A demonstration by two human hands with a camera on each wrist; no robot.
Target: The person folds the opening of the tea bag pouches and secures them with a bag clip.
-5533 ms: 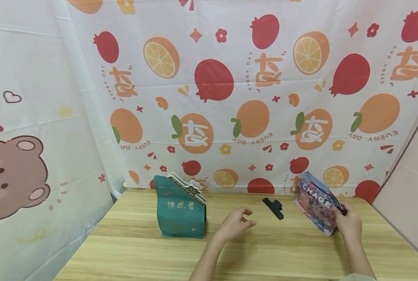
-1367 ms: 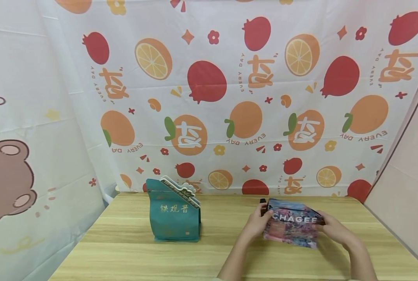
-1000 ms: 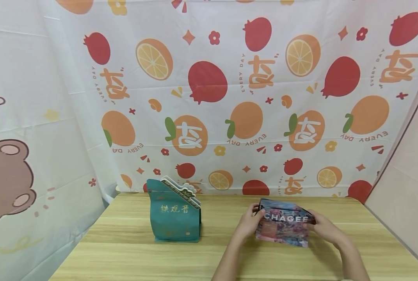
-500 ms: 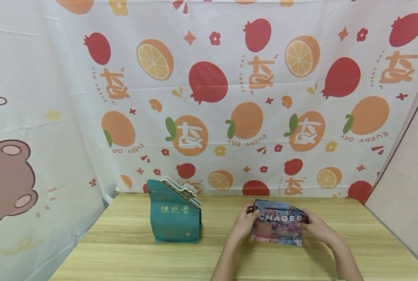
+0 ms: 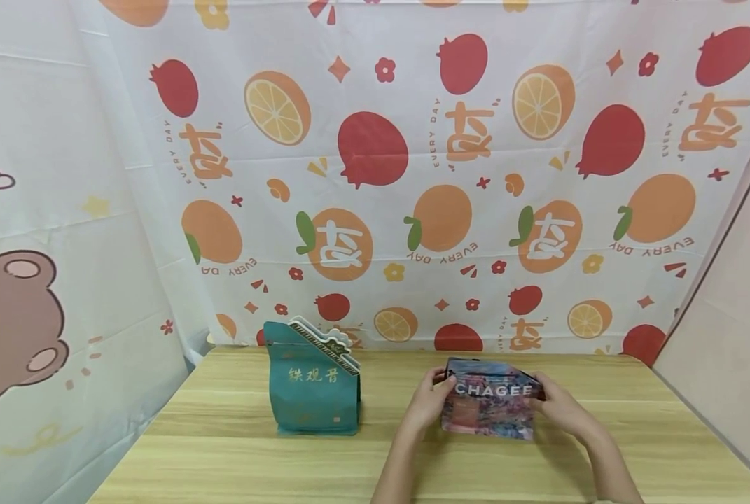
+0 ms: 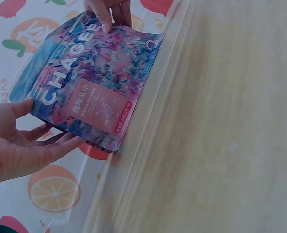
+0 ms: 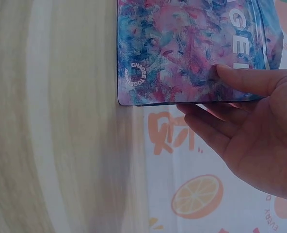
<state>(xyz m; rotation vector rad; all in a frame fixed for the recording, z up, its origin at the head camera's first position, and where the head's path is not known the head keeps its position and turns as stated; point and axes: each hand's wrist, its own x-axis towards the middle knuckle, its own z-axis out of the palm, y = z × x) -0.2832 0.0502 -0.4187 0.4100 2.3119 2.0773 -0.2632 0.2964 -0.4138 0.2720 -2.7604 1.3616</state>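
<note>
In the head view the person holds a pouch (image 5: pixel 489 407) upright on the wooden surface (image 5: pixel 236 455), at about 3 o'clock from a teal bag (image 5: pixel 314 385) that stands well apart from it. The left hand (image 5: pixel 430 402) grips the pouch's left edge and the right hand (image 5: pixel 554 408) its right edge, thumbs on the front and fingers behind. Only this view shows the teal bag, with its gold characters and a striped white clip along its top, and the backdrop (image 5: pixel 412 175), a white cloth printed with oranges and red fruit. A bear-print cloth (image 5: pixel 15 322) hangs at 9 o'clock and a plain pale panel (image 5: pixel 727 336) at 3 o'clock.

The left wrist view shows the pouch (image 6: pixel 92 87) close up: a pink and blue mottled print, white CHAGEE lettering near the top and a salmon label panel low on the front. The left hand (image 6: pixel 22 145) pinches one side with its thumb in front and its fingers (image 6: pixel 61 145) spread behind; the right hand (image 6: pixel 109 9) holds the far edge at 12 o'clock.

The right wrist view shows a small round white logo at the pouch's (image 7: pixel 182 48) bottom corner, which rests on the surface (image 7: pixel 46 121). The right hand (image 7: pixel 250 131) clamps the edge between its thumb and curled fingers (image 7: pixel 206 126).
</note>
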